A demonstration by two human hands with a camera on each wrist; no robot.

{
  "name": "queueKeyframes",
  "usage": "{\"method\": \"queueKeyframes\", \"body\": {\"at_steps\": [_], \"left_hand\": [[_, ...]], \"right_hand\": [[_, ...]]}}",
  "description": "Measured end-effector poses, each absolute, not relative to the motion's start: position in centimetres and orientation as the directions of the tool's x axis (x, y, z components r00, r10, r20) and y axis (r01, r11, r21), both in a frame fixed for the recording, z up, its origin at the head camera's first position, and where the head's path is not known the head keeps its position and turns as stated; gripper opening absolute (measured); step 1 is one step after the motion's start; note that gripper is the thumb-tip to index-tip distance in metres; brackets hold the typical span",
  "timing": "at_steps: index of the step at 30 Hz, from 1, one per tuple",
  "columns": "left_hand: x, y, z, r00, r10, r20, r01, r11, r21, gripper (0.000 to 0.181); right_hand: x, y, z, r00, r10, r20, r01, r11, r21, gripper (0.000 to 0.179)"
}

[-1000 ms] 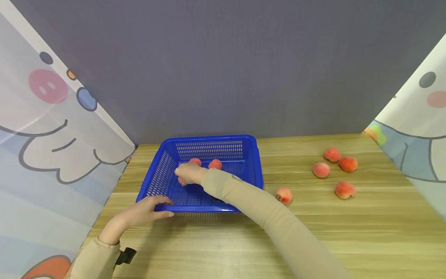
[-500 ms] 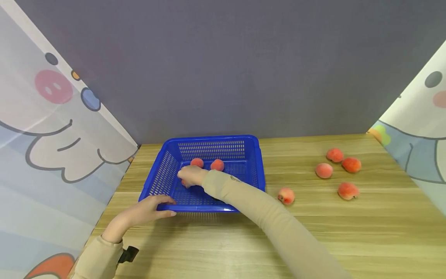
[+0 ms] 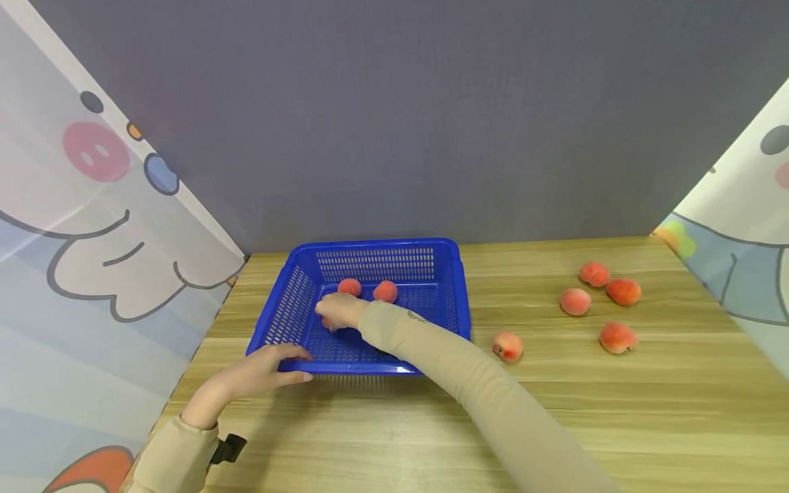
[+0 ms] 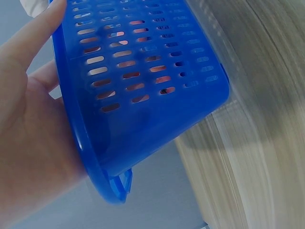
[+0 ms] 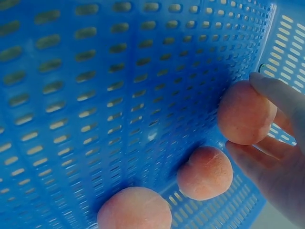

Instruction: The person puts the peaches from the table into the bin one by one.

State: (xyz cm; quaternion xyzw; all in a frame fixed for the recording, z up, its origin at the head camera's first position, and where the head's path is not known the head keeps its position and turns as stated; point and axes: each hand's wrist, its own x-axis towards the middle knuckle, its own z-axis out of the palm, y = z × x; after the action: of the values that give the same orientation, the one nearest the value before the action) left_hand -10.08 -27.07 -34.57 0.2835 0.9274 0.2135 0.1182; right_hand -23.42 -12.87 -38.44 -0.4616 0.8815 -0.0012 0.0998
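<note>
- Head view: a blue basket (image 3: 376, 368) stood upright near the back edge of the bench (image 3: 394, 438), its long axis running left to right.
- The left hand (image 3: 261, 373) gripped the front rim by the front left corner, thumb outside.
- The right hand (image 3: 340, 309) was inside, toward the left wall, clamped on the held peach (image 3: 326, 322), mostly hidden.
- Behind that hand lay two more, the left peach (image 3: 349, 287) and the right peach (image 3: 385, 292).
- Five lay on the bench: the near peach (image 3: 507, 346) by the basket's front right corner, brown-marked end facing front left; the tipped peach (image 3: 618, 338) pointing front right; and, toward the back right corner, the back peach (image 3: 595, 274), outer peach (image 3: 624, 292) and inner peach (image 3: 575, 301).
- Left wrist view: the left hand was clamped on the rim; fruit colour showed through the slots, too broken up to count.
- Right wrist view: fingers pressed opposite sides of the held peach, too round for a clear long axis; three peaches showed, eight altogether.
</note>
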Motion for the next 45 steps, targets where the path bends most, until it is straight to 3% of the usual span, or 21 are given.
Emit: {"method": "queueKeyframes", "body": {"at_steps": [6,16,22,30,45], "left_hand": [[-10.0,-27.0,-34.5,-0.812,0.575,-0.101,0.473,0.749,0.463,0.031],[-10.0,-27.0,-34.5,-0.809,0.579,-0.099,0.477,0.746,0.464,0.031],[-10.1,-27.1,-34.7,-0.805,0.587,-0.088,0.487,0.738,0.468,0.03],[-10.2,-27.2,-34.8,-0.8,0.595,-0.08,0.491,0.724,0.484,0.028],[-10.1,-27.2,-34.6,-0.804,0.59,-0.074,0.496,0.733,0.466,0.029]], "right_hand": [[-23.3,-12.8,-38.3,-0.555,-0.814,-0.172,-0.814,0.574,-0.088,0.016],[-23.3,-12.6,-37.9,-0.567,-0.801,-0.193,-0.798,0.592,-0.113,0.036],[-23.3,-12.6,-37.8,-0.56,-0.807,-0.187,-0.803,0.584,-0.119,0.032],[-24.1,-13.3,-38.1,-0.544,-0.811,-0.214,-0.798,0.579,-0.167,0.043],[-22.9,-10.9,-32.3,-0.529,-0.835,-0.151,-0.83,0.546,-0.11,0.044]]}}
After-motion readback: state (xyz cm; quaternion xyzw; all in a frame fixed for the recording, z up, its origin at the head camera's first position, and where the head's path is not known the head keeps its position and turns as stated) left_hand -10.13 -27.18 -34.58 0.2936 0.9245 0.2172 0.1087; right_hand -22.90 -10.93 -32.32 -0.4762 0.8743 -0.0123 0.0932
